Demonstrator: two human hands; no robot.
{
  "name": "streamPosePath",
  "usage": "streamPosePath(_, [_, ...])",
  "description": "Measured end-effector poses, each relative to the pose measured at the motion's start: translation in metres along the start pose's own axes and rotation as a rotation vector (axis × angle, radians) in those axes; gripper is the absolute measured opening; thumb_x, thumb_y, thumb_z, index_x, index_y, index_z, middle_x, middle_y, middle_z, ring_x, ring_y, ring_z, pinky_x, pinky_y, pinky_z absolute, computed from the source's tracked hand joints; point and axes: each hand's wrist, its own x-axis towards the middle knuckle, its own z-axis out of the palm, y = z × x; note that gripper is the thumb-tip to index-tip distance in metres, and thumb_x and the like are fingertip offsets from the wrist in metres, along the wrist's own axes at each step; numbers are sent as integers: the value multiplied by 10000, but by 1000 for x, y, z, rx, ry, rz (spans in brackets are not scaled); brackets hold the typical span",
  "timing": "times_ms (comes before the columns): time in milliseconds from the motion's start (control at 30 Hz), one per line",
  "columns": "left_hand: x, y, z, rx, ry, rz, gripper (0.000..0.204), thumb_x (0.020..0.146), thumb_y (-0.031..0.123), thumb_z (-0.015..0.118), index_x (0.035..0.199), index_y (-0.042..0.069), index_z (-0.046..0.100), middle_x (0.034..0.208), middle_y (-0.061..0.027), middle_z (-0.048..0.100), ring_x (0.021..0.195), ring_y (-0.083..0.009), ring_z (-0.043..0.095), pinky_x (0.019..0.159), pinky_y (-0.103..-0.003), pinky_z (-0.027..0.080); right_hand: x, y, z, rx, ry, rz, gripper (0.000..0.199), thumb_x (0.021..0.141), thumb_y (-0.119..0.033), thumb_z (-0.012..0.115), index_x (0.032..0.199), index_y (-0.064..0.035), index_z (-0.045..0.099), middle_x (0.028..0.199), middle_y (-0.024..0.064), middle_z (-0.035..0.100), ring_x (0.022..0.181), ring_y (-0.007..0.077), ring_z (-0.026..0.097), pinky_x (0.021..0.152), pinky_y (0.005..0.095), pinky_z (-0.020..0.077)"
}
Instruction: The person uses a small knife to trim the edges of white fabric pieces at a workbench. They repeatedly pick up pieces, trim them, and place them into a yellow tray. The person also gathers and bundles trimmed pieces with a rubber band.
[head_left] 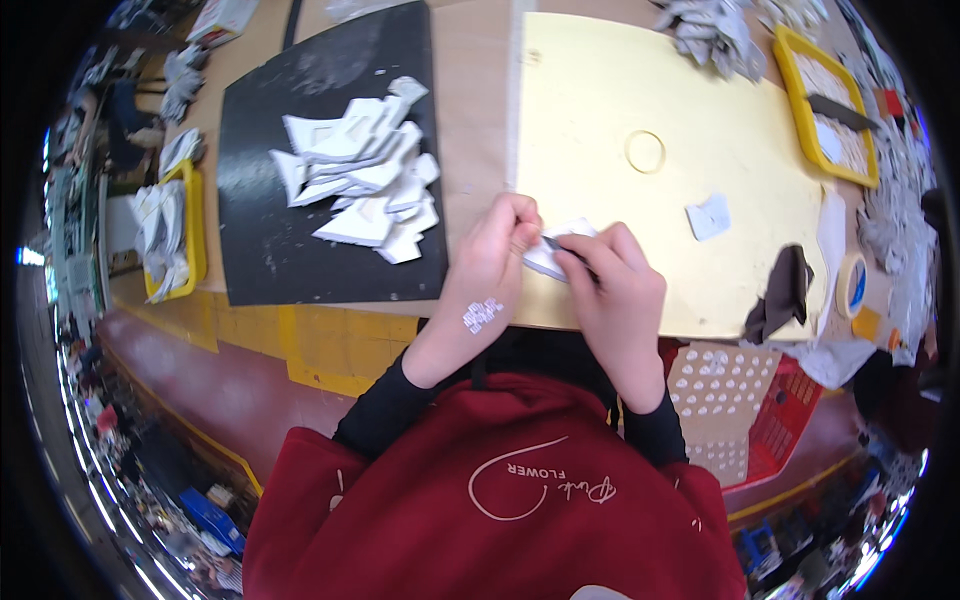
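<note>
At the near edge of the desk (480, 70), just below picture centre, both hands meet over a small white paper piece (548, 256) that lies on a yellow mat (640, 220). Left hand (492, 262): fingers curled, tips pinching the left edge of the paper piece. Right hand (618, 285): fingers closed around a thin dark tool (562, 246), its tip touching the paper piece; what kind of tool it is cannot be told. A white sticker (483, 315) sits on the left wrist. At 10 o'clock from the hands, a heap of white paper offcuts (365, 170) rests on a black mat (260, 200). At 2 o'clock, a yellow ring (645, 152) and a small white scrap (708, 216) lie apart on the yellow mat. At 3 o'clock, a dark cloth (785, 290) hangs over the mat's edge, with a roll of tape (852, 284) just beside it. At 1 o'clock, far corner, a yellow tray (790, 60) holds white sheets.
</note>
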Motion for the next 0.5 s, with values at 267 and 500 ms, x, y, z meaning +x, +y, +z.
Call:
streamPosePath(267, [-25, 55, -77, -68, -1656, 29, 297, 959, 4, 488, 1224, 21, 622, 1173, -164, 656, 1074, -311, 642, 911, -372, 524, -10, 21, -17, 567, 136, 259, 302, 845, 47, 687, 1143, 7, 658, 933, 27, 548, 729, 69, 526, 605, 199, 393])
streamPosePath(500, [-12, 30, -22, 432, 105, 171, 368, 802, 99, 736, 1145, 39, 617, 1097, -106, 607, 1036, -318, 576, 887, -401, 456, -19, 1, -40, 697, 160, 373, 341, 900, 47, 607, 1241, 50, 590, 1085, 48, 586, 783, 56, 554, 731, 190, 453])
